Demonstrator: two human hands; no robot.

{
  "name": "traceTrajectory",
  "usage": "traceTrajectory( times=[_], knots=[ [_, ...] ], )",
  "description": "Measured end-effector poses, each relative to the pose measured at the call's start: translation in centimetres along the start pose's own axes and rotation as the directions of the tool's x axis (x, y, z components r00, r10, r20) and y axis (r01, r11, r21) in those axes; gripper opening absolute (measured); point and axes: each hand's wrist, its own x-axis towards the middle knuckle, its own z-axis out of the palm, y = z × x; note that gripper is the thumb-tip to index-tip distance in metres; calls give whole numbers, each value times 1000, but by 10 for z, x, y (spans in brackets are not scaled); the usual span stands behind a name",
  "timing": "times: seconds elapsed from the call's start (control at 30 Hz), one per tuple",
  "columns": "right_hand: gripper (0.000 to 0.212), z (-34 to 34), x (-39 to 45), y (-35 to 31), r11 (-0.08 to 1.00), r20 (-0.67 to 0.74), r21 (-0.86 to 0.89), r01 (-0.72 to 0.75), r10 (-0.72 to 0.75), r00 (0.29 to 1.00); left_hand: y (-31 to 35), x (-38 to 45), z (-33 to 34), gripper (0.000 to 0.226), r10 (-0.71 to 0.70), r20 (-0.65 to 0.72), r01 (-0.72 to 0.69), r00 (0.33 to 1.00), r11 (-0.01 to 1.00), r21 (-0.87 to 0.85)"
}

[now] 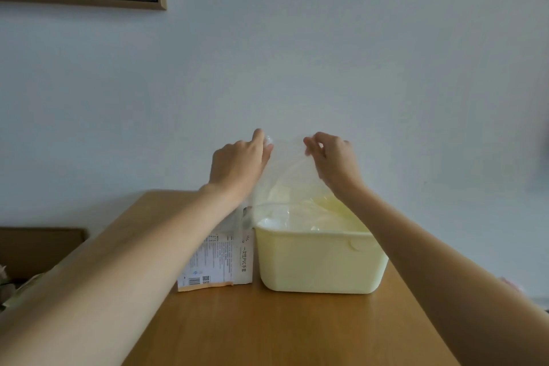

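A: What does the left grip (240,163) hold?
B: It pinches the top edge of the clear plastic bag (285,175); the right grip (332,157) pinches that edge too, fingers curled.
A: Where is the bag?
B: Held up over the pale yellow bin (320,261), its lower part down inside; a glove box (222,258) stands just beside the bin; both sit on the wooden bench (267,330).

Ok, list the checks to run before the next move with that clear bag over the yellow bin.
1. Left hand pinches thin clear plastic bag at its top edge: ok.
2. Right hand pinches the same edge: ok.
3. Bag's lower end inside pale yellow rectangular plastic bin: ok.
4. Bin flat on wooden table: ok.
5. Bag mouth open: cannot tell.
6. White printed packet outside bin, beside it: ok.
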Motion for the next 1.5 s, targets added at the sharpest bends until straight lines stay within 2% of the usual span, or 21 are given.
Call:
traceTrajectory(
  times=[0.1,0.3,0.4,0.47,0.5,0.57,0.63,0.67,0.73,0.8,0.87,0.93,1.0,1.03,1.1,1.13,1.17,1.27,1.37,1.43,1.5],
  knots=[
    [27,5,-2,14,983,-19,-179,-32,29,999,-7,8,-1,26,98,17,-100,995,982,158],
    [28,1,-12,59,884,26,-339,-322,351,936,-15,17,0,23,-37,70,21,997,975,220],
    [27,-4,-15,74,839,124,-418,-350,434,892,13,17,7,28,48,42,-47,998,999,-13],
    [25,-5,-17,78,814,179,-479,-328,457,871,37,13,22,35,170,165,-135,971,969,-205],
    [23,-6,-18,78,801,204,-516,-303,459,865,46,9,31,43,225,318,-151,921,958,-243],
    [17,-8,-20,77,761,258,-614,-207,442,859,52,3,53,64,223,658,-133,719,974,-184],
    [18,-11,-21,77,698,322,-711,-86,432,842,48,-2,67,70,118,838,-126,533,990,-60],
    [17,-12,-22,78,673,349,-739,-33,424,836,46,-2,70,68,85,873,-129,481,991,-26],
    [15,-12,-23,77,655,413,-752,70,386,825,45,-1,72,67,70,907,-123,416,992,-20],
    [28,-13,-22,70,634,442,-760,146,338,831,46,3,72,67,79,912,-90,403,995,-47],
    [37,-16,-17,59,572,399,-792,212,223,890,47,8,72,67,71,918,-41,389,997,-60],
    [35,-17,-11,48,587,401,-760,281,83,912,46,12,73,66,64,926,-18,371,998,-61],
    [43,-13,-10,42,686,550,-661,306,164,819,47,12,72,62,56,935,-60,350,998,-38],
    [49,-8,-11,44,733,641,-625,270,284,713,48,12,71,61,49,937,-102,345,995,-14],
    [52,5,-17,61,761,700,-644,78,545,462,52,8,68,56,25,945,-189,327,981,39],
    [49,11,-20,70,748,680,-661,-61,632,373,53,5,68,52,1,949,-229,315,970,75],
    [50,14,-22,76,714,643,-682,-160,689,333,52,3,68,47,-35,949,-249,312,961,118],
    [55,12,-25,82,679,614,-731,-60,694,377,52,0,72,43,-87,949,-292,304,940,180],
    [51,3,-22,71,727,710,-685,55,648,275,54,3,63,44,-86,942,-280,324,942,182],
    [55,-5,-20,63,749,735,-661,42,636,235,51,8,52,49,14,933,-278,361,956,93],
    [58,-11,-17,55,758,735,-652,19,625,261,41,15,41,53,115,892,-215,438,977,-20]
  ],
)
